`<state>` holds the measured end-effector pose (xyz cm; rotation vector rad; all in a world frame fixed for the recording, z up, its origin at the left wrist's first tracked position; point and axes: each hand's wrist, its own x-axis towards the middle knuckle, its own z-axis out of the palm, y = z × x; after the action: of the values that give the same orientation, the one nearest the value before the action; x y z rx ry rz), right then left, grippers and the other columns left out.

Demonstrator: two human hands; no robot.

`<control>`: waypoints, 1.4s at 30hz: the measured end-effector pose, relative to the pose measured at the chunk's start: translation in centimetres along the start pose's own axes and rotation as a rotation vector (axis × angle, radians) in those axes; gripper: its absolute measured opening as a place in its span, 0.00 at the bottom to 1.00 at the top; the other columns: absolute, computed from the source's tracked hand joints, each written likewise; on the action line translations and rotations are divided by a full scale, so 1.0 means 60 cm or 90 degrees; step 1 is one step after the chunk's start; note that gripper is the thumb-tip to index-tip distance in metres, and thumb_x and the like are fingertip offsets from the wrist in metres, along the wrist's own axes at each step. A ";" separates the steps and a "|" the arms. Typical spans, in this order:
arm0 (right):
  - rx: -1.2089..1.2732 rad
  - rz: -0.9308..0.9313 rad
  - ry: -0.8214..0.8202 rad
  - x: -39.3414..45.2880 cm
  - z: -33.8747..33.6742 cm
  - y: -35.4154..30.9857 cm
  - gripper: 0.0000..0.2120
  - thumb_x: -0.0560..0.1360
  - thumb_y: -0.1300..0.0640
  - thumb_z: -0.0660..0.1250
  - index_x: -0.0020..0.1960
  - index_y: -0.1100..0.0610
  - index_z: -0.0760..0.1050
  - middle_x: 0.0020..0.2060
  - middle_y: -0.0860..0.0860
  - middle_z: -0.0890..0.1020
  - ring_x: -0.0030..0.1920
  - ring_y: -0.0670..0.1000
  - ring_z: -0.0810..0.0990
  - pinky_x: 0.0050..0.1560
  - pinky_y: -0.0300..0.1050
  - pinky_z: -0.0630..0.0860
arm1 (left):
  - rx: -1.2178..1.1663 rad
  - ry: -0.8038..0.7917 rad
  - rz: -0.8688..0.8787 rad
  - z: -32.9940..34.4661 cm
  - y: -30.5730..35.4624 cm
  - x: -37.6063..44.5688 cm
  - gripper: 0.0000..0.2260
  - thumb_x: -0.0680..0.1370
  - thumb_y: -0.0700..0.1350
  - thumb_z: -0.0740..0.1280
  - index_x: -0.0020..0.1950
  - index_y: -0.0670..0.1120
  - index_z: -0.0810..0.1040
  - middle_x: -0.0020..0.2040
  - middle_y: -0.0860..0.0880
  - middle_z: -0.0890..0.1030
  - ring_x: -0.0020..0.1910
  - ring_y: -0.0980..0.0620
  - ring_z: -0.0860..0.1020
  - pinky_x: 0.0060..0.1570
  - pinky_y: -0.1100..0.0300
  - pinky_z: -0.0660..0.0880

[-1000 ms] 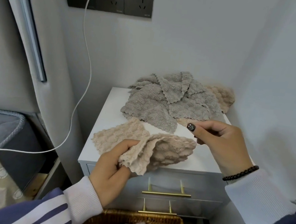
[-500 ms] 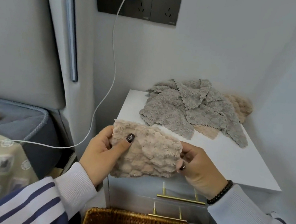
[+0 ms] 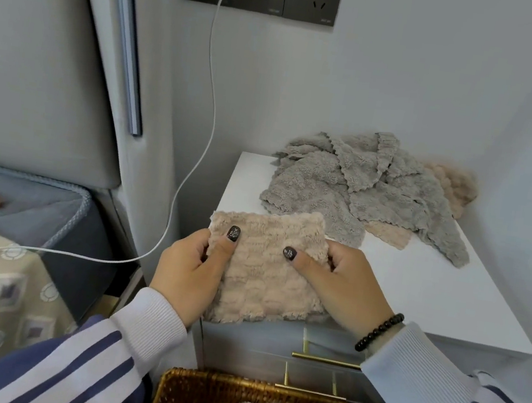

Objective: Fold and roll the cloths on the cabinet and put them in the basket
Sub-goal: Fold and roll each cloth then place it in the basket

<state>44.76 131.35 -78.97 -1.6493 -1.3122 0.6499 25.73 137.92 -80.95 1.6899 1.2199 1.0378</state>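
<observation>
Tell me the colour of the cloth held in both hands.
Beige, with a bumpy plush texture; the head view shows the cloth clearly.

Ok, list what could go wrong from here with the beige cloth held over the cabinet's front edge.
1. The folded beige cloth is pinched only by the thumbs of the left hand and right hand at its upper part; its lower edge hangs free and the fold could open during rolling.
2. Held past the white cabinet edge, a slip would probably drop it toward the wicker basket unrolled.
</observation>
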 end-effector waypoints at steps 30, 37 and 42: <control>-0.290 0.084 -0.031 0.057 0.051 0.008 0.16 0.79 0.46 0.58 0.38 0.56 0.64 0.31 0.50 0.72 0.31 0.50 0.69 0.30 0.43 0.63 | 0.559 -0.086 0.382 0.037 -0.002 0.014 0.23 0.74 0.46 0.54 0.63 0.38 0.75 0.61 0.40 0.78 0.60 0.42 0.77 0.60 0.48 0.75; -0.291 -0.116 0.181 0.049 0.033 0.007 0.13 0.78 0.58 0.62 0.61 0.55 0.71 0.51 0.48 0.78 0.45 0.47 0.77 0.46 0.40 0.75 | 0.673 -0.250 0.234 0.044 -0.017 0.005 0.38 0.69 0.55 0.27 0.78 0.44 0.43 0.79 0.46 0.46 0.77 0.49 0.44 0.74 0.51 0.40; -0.419 -0.343 0.000 0.033 0.067 0.020 0.22 0.78 0.58 0.52 0.69 0.61 0.69 0.67 0.55 0.73 0.69 0.51 0.68 0.71 0.38 0.58 | 0.658 -0.213 0.230 0.047 -0.027 0.004 0.32 0.76 0.54 0.40 0.76 0.40 0.59 0.75 0.42 0.62 0.75 0.44 0.60 0.72 0.45 0.55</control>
<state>42.55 134.48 -81.58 -1.6548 -2.0032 -0.1282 27.85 138.16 -83.39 2.8073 1.3346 0.2193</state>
